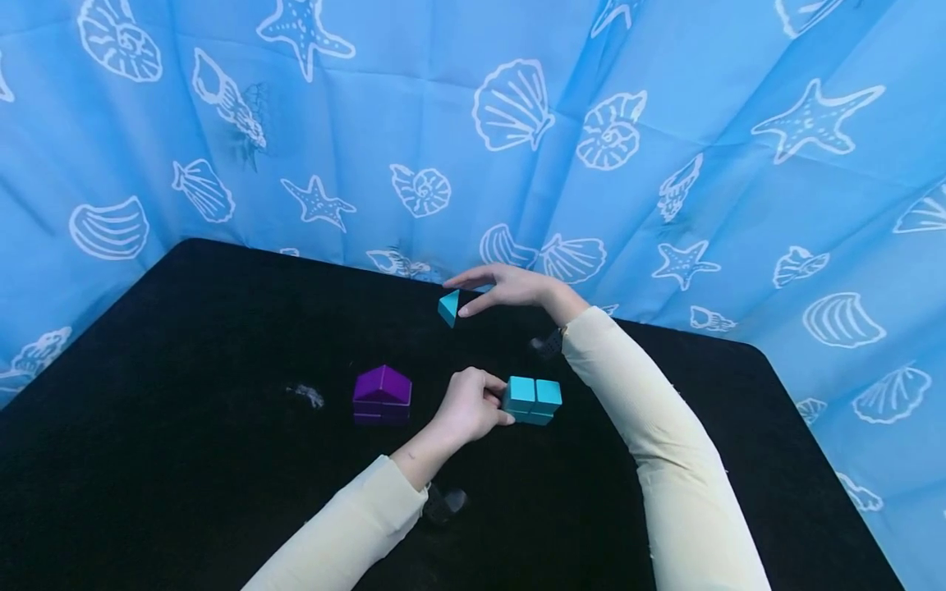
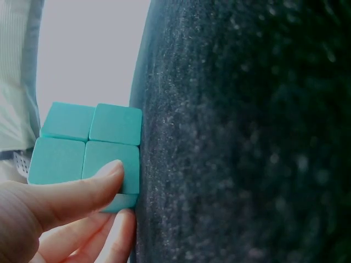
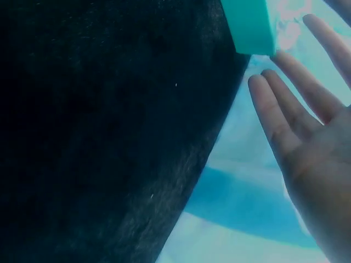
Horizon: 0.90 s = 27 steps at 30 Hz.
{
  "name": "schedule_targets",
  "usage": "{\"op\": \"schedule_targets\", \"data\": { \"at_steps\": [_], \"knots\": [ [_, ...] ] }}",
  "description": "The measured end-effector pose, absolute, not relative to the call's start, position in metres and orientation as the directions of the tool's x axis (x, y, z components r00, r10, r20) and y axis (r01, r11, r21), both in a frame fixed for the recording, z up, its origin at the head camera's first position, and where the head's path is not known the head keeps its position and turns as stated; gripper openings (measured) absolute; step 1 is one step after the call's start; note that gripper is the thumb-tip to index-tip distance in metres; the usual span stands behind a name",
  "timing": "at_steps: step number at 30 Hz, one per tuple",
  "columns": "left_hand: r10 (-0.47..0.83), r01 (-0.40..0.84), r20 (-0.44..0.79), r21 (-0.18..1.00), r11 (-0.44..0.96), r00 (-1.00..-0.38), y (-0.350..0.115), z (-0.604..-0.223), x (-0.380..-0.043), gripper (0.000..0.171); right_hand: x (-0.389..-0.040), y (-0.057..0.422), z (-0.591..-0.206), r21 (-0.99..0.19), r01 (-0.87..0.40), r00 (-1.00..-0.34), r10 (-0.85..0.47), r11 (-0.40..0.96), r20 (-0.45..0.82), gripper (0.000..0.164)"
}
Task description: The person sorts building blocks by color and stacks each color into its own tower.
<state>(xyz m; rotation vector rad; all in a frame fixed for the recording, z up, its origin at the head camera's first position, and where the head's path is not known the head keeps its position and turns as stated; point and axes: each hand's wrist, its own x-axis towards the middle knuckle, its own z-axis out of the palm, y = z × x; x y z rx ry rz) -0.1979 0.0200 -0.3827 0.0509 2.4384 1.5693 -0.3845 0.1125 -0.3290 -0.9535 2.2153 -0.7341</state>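
Note:
My left hand (image 1: 470, 406) is at a stack of teal cubes (image 1: 534, 399) on the black table. In the left wrist view the thumb (image 2: 107, 178) presses one face of the cubes and the other fingers curl round the near side, so they are pinched. Farther back, my right hand (image 1: 510, 287) is beside a teal triangular block (image 1: 448, 309). Its fingers are spread and mostly straight. In the right wrist view a fingertip (image 3: 281, 57) is at the edge of the teal block (image 3: 251, 27); whether it touches cannot be told.
Purple blocks (image 1: 382, 396) with a peaked top stand left of my left hand. A small pale mark (image 1: 306, 396) lies farther left on the black tabletop (image 1: 185, 460). A blue curtain (image 1: 414, 98) with white shell and starfish prints hangs behind the table.

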Motion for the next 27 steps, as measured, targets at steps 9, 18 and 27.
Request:
{"op": "schedule_targets", "data": {
  "at_steps": [9, 18, 27],
  "knots": [
    [0.183, -0.085, -0.174, 0.908, 0.411, -0.968, 0.021, -0.382, -0.196, 0.035, -0.386, 0.101, -0.332, -0.609, -0.475, -0.518, -0.761, 0.635, -0.390, 0.063],
    [0.177, -0.093, -0.178, 0.910, 0.405, -0.968, 0.020, -0.382, -0.197, 0.036, -0.386, 0.094, -0.335, -0.565, -0.449, -0.545, -0.714, 0.692, -0.440, 0.060],
    [0.174, -0.089, -0.173, 0.909, 0.406, -0.969, 0.019, -0.383, -0.198, 0.037, -0.388, 0.089, -0.341, -0.536, -0.461, -0.583, -0.697, 0.707, -0.417, 0.046]
  ]
}}
